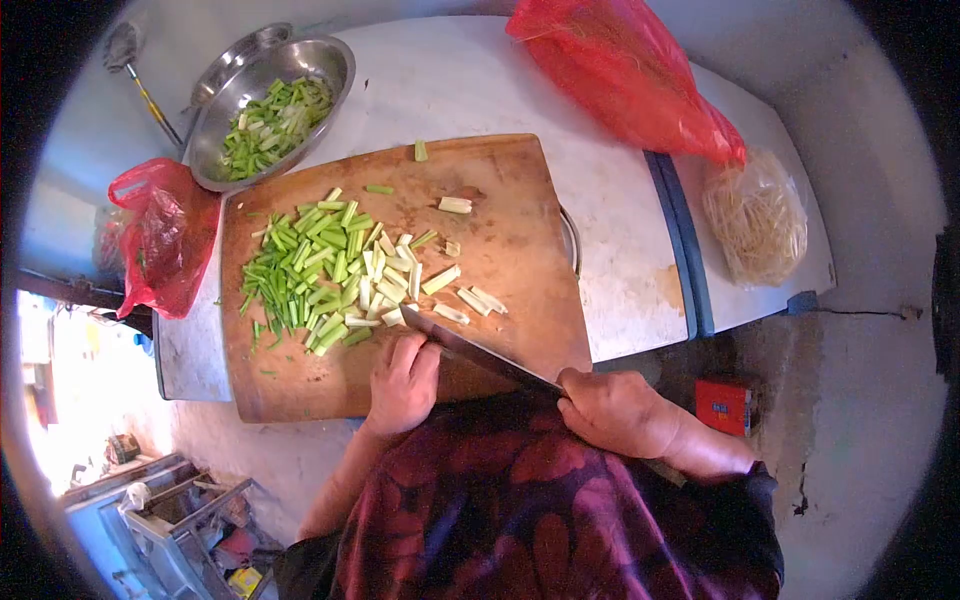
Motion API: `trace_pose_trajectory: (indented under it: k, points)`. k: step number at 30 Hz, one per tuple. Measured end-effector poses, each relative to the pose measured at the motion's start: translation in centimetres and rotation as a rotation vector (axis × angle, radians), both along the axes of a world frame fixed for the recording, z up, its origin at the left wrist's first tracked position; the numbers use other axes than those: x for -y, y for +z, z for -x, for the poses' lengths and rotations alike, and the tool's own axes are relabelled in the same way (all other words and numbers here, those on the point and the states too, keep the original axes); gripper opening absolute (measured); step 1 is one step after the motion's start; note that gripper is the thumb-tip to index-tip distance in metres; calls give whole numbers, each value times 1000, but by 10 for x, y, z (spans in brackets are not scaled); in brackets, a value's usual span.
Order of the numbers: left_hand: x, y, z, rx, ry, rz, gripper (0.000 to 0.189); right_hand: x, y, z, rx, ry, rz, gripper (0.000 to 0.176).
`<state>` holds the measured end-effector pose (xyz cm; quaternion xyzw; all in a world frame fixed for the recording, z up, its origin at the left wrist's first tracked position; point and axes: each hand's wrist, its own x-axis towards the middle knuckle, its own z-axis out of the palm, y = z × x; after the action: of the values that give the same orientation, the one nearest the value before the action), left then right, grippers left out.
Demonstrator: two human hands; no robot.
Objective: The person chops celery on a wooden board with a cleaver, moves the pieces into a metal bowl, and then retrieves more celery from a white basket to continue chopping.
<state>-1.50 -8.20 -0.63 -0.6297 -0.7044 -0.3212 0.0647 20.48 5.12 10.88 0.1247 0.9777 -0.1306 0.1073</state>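
Observation:
A knife (482, 352) slants over the near edge of a wooden cutting board (520, 180), its tip toward the cut celery. My right hand (618, 412) is closed around its handle. Beside the blade's tip, my left hand (404, 382) has its fingers curled together; whether anything is in them is hidden. A heap of chopped celery (318, 245), green at the left and paler at the right, lies just beyond my left hand. Several pale pieces are scattered to the right, among them a short stalk piece (455, 205).
Behind the board at the left, a tilted steel bowl (340, 75) holds cut celery. A red plastic bag (170, 240) sits left of the board. A larger red bag (625, 75) and a clear bag of noodle-like strands (757, 220) lie at the right on the white tabletop (625, 250).

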Motion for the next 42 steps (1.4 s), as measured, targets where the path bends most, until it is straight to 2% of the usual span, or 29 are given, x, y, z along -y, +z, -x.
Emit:
trace_pose_trajectory:
  k: [2, 5, 8, 11, 13, 15, 18, 20, 23, 26, 29, 31, 33, 37, 39, 42]
  points:
    - [1, -2, 0, 9, 2, -2, 14, 1, -4, 7, 15, 6, -38, 18]
    - [-3, -4, 2, 41, -14, 12, 14, -7, -20, 13, -87, 51, 65, 15]
    - [-5, 1, 8, 47, -5, 53, 14, -13, -16, 14, -113, -260, 377, 18]
    - [-14, 7, 14, -29, 128, 49, 16, -23, -15, -4, -177, -330, 401, 22]
    - [-36, 31, 19, -136, 258, -3, 17, -30, -9, -15, -197, -461, 479, 24]
    - [-66, 46, 25, -99, 191, -20, 20, -37, -2, -22, -226, -578, 525, 22]
    - [-117, 46, 43, -91, 70, 118, 22, -44, -1, -31, -253, -724, 568, 17]
    - [-149, 27, 54, -144, 8, 293, 28, -48, -9, -39, -234, -717, 520, 18]
    - [-168, 28, 51, -192, 89, 495, 29, -51, -17, -50, -219, -678, 474, 19]
    - [-166, 23, 55, -234, 40, 481, 30, -52, -20, -53, -253, -641, 471, 23]
    - [-139, 47, 43, -242, 61, 363, 26, -53, -18, -53, -309, -634, 487, 24]
    - [-99, 80, 27, -156, 12, 263, 22, -53, -13, -52, -314, -630, 488, 24]
    - [-51, 86, 15, -159, 5, 244, 21, -52, -3, -46, -291, -611, 488, 24]
    - [6, 44, 3, -106, 9, 250, 21, -40, 9, -27, -200, -488, 454, 19]
    - [16, 17, 3, -6, 37, 201, 21, -36, 5, -18, -207, -344, 439, 20]
    - [19, 1, 2, -67, 68, 45, 20, -26, 7, -3, -146, -212, 437, 21]
